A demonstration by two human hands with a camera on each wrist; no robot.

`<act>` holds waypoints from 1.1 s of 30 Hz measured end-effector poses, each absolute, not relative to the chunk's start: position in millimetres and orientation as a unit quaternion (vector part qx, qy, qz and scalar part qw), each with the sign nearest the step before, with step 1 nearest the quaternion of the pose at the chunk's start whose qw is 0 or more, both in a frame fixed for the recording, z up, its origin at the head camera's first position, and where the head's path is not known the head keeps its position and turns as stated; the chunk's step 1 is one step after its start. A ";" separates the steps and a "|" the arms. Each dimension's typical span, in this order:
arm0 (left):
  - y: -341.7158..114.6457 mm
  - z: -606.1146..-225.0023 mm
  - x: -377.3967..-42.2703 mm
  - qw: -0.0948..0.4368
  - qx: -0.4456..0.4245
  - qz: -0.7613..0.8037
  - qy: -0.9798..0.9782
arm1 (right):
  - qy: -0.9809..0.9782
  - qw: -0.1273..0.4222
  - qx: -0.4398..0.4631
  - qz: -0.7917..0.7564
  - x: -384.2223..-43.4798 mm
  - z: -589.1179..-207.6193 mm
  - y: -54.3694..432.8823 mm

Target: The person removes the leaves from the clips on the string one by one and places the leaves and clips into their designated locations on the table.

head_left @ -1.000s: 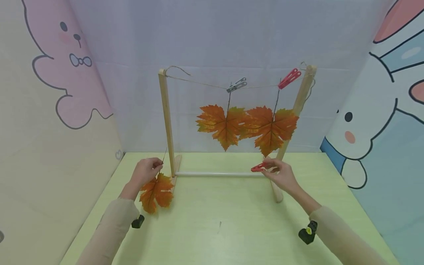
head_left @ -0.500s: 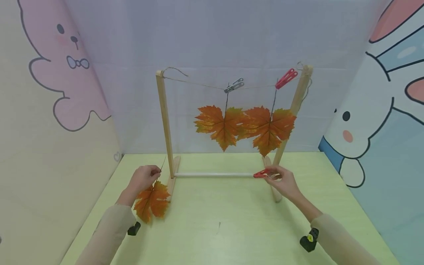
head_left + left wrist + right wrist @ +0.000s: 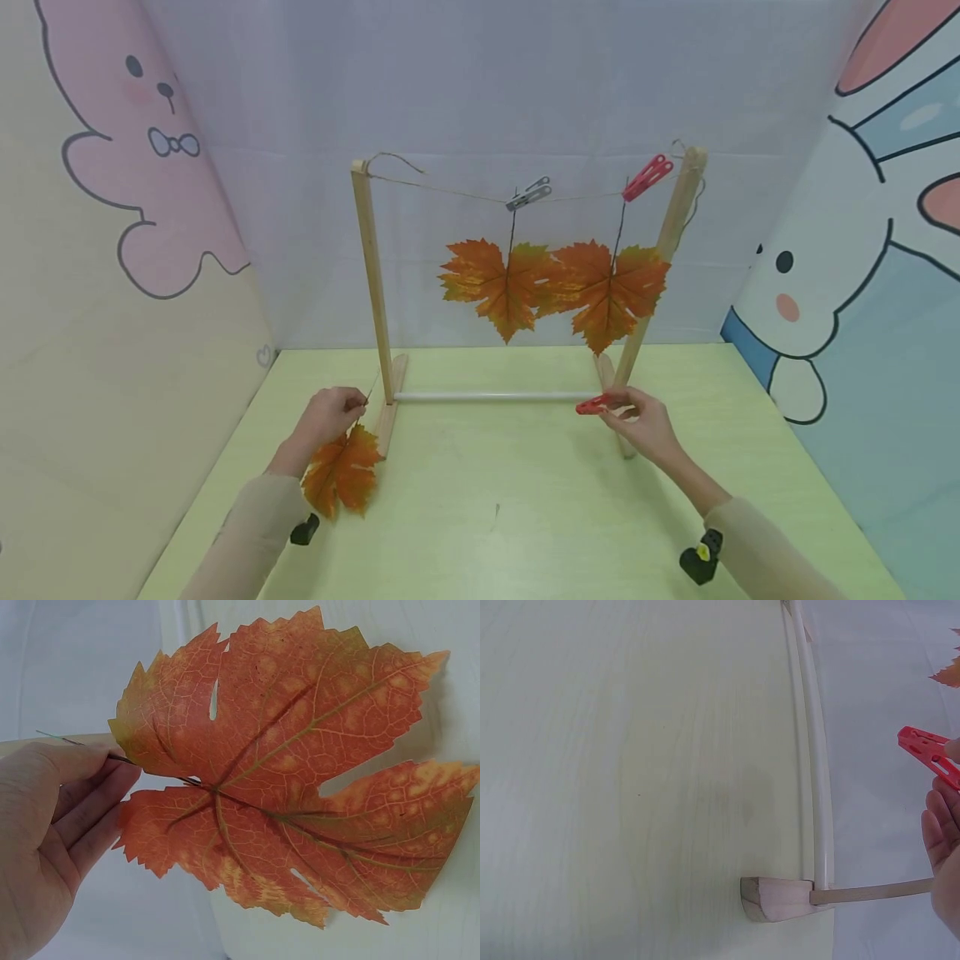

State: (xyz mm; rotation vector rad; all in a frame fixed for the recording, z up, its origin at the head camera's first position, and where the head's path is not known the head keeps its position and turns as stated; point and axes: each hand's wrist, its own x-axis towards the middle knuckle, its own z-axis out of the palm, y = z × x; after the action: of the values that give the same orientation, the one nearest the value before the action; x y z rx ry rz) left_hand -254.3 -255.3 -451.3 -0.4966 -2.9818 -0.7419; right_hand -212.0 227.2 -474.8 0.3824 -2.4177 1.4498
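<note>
My left hand [image 3: 330,415] pinches the thin stem of an orange maple leaf [image 3: 285,772] between thumb and fingertips, and the leaf hangs below it beside the left post. In the head view my right hand [image 3: 643,423] holds a red clothespin [image 3: 928,750] by its handle end, in front of the right post's foot. Two more maple leaves hang from a string [image 3: 442,189] strung between the posts. A grey clothespin [image 3: 528,195] clips the left leaf [image 3: 498,283], and a pinkish-red clothespin [image 3: 647,178] clips the right leaf [image 3: 611,292].
The wooden frame has a left post [image 3: 372,283], a right post [image 3: 671,233] and a white crossbar [image 3: 495,397] low between them. It stands on a pale yellow-green table [image 3: 480,483]. A white curtain [image 3: 480,83] hangs behind; printed cartoon panels flank both sides.
Both hands have lowered a little, the leaf and the red clothespin moving down with them. The view has shifted slightly; the hanging leaves stay clipped on the string.
</note>
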 end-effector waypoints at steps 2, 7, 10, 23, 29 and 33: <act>-254.9 -453.9 -253.9 0.014 -0.160 -0.245 -0.956 | -0.841 0.148 0.131 0.504 -207.7 -469.9 223.9; -254.4 -462.2 -253.9 0.011 -0.158 -0.259 -0.953 | -0.844 0.151 0.122 0.499 -196.5 -455.9 215.0; -254.5 -465.9 -253.3 0.011 -0.159 -0.269 -0.950 | -0.844 0.152 0.123 0.499 -197.1 -460.4 216.4; -252.8 -481.9 -250.4 0.006 -0.119 -0.335 -0.935 | -0.844 0.140 0.112 0.505 -206.0 -495.1 229.5; -254.1 -486.7 -248.5 0.001 -0.112 -0.347 -0.931 | -0.841 0.145 0.110 0.509 -197.2 -480.8 222.9; -254.4 -489.8 -245.9 0.006 -0.121 -0.348 -0.930 | -0.843 0.142 0.104 0.508 -189.7 -469.9 217.9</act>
State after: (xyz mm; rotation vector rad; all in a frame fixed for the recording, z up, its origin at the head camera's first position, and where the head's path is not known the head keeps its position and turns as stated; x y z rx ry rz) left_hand -245.9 -254.4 -489.8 -0.3789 -2.9102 -1.0899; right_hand -189.7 217.9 -469.9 0.3010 -2.4327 1.4675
